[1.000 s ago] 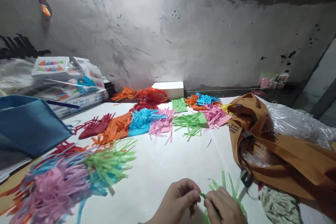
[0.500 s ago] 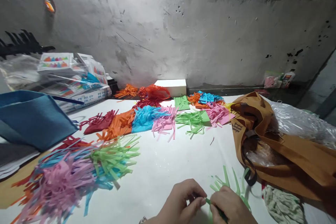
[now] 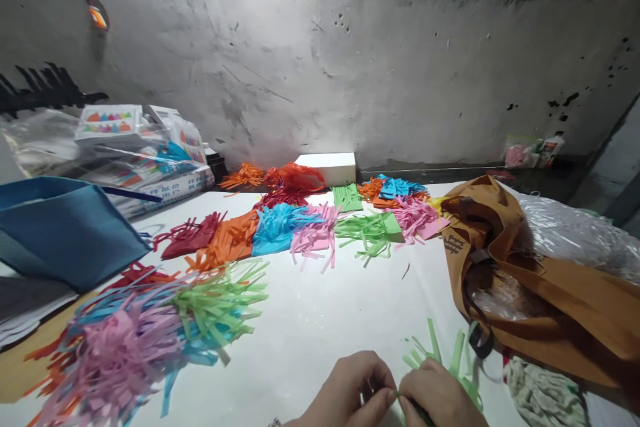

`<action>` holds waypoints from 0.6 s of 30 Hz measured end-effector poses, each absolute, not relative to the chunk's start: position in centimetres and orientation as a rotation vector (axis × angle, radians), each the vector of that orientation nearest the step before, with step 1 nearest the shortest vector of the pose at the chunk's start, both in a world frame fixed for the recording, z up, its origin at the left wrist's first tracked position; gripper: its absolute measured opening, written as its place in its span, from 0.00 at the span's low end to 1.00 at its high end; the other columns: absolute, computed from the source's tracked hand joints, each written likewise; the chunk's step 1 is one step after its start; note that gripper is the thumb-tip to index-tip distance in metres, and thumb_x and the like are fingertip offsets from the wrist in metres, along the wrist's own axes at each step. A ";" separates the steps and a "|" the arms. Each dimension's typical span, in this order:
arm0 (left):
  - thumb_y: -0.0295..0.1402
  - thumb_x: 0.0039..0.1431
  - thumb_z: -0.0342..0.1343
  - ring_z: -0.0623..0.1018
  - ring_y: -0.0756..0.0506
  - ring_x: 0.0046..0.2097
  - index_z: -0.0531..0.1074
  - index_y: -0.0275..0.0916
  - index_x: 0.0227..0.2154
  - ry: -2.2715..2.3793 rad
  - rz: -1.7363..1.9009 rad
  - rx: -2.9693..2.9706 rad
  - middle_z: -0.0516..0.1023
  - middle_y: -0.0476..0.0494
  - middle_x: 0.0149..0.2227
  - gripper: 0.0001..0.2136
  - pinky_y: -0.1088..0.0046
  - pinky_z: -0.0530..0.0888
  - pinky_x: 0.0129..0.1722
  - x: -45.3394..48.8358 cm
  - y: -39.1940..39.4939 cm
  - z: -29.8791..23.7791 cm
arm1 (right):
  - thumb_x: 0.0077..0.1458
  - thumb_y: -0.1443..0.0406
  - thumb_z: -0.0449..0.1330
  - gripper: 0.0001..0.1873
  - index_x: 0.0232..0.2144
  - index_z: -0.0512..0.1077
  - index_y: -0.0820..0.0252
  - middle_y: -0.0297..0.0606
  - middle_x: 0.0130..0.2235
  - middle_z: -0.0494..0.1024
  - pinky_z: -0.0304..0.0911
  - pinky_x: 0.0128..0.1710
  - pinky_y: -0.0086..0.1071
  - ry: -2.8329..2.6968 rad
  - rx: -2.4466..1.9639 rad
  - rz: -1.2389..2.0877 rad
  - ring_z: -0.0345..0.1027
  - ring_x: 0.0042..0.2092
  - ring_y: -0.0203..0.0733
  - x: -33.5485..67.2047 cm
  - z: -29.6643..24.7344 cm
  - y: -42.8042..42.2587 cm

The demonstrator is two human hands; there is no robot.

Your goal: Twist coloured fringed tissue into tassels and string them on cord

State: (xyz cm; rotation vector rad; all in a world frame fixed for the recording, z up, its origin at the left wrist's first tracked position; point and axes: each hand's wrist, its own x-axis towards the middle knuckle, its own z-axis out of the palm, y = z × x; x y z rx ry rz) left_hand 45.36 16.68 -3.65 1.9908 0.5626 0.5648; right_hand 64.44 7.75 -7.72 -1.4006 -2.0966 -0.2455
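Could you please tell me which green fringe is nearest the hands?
The green fringe spread beside the right hand; the left one, middle one and back one near the white box lie farther away.

Passage ahead; brown bag (image 3: 560, 303) blocks right.

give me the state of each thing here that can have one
green strand: thin, pinched
left hand: pinching green strand
right hand: closed on green strand
green strips: splayed
blue bin: open-topped
bulb: glowing orange
pale cloth: crumpled
red plastic bag: crumpled
brown fabric: rumpled
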 end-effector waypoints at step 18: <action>0.50 0.49 0.67 0.70 0.52 0.22 0.76 0.34 0.28 0.604 0.501 1.506 0.70 0.50 0.21 0.20 0.77 0.68 0.22 45.9 17.0 -4.8 | 0.62 0.73 0.54 0.09 0.32 0.64 0.55 0.28 0.27 0.72 0.62 0.36 0.31 -2.067 -1.286 -0.246 0.64 0.29 0.36 64.0 -6.8 7.6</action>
